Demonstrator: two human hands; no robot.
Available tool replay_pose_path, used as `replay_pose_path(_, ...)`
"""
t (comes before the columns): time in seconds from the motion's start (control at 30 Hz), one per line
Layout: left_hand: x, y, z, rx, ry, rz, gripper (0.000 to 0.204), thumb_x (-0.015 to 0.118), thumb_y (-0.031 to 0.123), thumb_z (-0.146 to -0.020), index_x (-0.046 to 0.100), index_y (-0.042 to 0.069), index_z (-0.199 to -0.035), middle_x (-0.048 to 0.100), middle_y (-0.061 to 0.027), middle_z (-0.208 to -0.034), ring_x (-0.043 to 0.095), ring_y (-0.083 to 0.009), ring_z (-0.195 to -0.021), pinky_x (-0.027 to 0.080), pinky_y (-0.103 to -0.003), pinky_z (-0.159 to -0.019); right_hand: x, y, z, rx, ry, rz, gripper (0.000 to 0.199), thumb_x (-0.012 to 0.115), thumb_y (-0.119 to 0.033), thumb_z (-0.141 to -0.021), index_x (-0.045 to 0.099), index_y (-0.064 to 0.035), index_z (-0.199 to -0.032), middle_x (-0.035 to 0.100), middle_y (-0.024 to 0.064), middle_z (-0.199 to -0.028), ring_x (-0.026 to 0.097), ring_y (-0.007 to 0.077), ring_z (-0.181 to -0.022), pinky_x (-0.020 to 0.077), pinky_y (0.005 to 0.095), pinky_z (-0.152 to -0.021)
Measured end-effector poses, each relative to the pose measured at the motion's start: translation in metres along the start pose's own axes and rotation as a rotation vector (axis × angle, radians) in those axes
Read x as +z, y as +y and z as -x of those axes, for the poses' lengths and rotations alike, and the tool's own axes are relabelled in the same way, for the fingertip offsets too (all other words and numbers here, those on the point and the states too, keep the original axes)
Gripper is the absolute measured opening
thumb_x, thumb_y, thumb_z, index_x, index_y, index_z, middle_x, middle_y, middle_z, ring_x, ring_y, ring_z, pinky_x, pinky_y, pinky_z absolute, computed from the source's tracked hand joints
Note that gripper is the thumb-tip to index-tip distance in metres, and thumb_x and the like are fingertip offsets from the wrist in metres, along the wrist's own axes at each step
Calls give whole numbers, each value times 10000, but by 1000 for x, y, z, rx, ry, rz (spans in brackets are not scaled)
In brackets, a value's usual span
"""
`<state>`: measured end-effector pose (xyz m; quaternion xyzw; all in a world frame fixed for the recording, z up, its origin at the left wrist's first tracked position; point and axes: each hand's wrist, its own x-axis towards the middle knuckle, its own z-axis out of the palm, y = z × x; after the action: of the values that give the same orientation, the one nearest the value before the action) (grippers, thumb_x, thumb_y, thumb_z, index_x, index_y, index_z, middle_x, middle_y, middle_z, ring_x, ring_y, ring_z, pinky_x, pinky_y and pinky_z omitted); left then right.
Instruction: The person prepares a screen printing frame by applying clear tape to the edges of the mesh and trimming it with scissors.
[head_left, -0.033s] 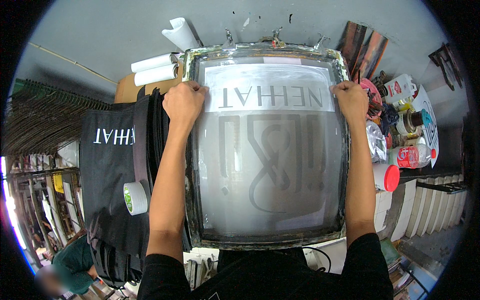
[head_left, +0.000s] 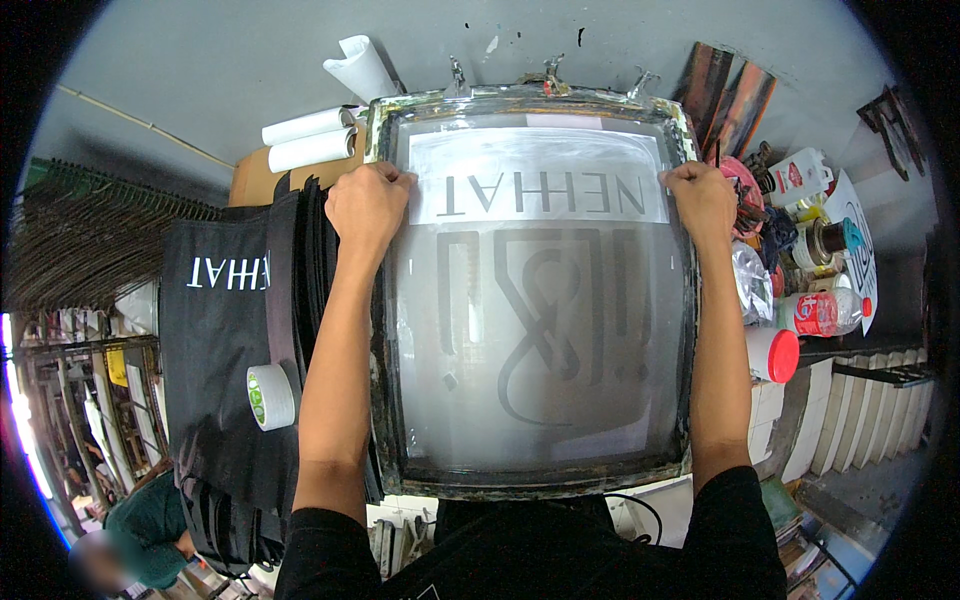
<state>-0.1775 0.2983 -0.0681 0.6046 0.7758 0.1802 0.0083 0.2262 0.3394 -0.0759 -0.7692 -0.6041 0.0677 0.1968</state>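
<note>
A large screen-printing frame (head_left: 384,400) with a worn, paint-stained rim lies in front of me. Its grey mesh (head_left: 450,420) bears a big dark looping design. Across the far part of the mesh lies a whitish sheet (head_left: 540,150) with dark upside-down lettering showing on it. At the sheet's left edge, my left hand (head_left: 368,205) is closed, thumb and fingertips pinched together on it. My right hand (head_left: 703,200) pinches the opposite edge the same way, its wrist above the frame's right side. Whether the sheet lies over or under the mesh I cannot tell.
Black printed fabric pieces (head_left: 215,340) hang at left, with a tape roll (head_left: 270,397) on them. White paper rolls (head_left: 310,140) lie behind. Metal clamps (head_left: 553,75) line the frame's far edge. Bottles, cans and a red-lidded jar (head_left: 772,355) crowd the right. A person (head_left: 150,530) is at lower left.
</note>
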Motion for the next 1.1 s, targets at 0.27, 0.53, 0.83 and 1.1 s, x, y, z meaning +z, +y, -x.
replay_pose_path(0.27, -2, 2, 1, -7, -18, 6, 261, 779, 326, -808, 810, 80, -890, 727, -192, -737, 729, -368, -719, 562, -445, -701, -1, 0, 1, -8, -6, -54, 285, 750, -354, -792, 785, -88, -889, 735, 198, -866, 707, 399, -861, 530, 458, -791)
replay_pose_path(0.53, -2, 3, 1, -3, -13, -12, 252, 772, 325, -817, 810, 87, -890, 730, -186, -739, 729, -369, -718, 564, -451, -695, 0, 1, -1, 6, -21, -47, 281, 746, -358, -791, 788, -102, -898, 740, 197, -890, 711, 393, -890, 534, 455, -808)
replay_pose_path(0.83, -4, 5, 1, -32, -25, 5, 266, 778, 333, -818, 807, 79, -889, 732, -186, -749, 727, -373, -731, 562, -449, -706, -1, 1, 0, -22, -4, -23, 316, 758, -376, -794, 794, -83, -910, 743, 178, -860, 718, 362, -838, 530, 427, -765)
replay_pose_path(1.1, -3, 5, 1, -26, -25, -8, 262, 778, 331, -821, 809, 82, -898, 735, -188, -761, 730, -372, -732, 565, -448, -697, -2, -1, 0, 16, -32, -38, 296, 738, -375, -792, 782, -99, -890, 744, 185, -888, 713, 387, -894, 534, 459, -812)
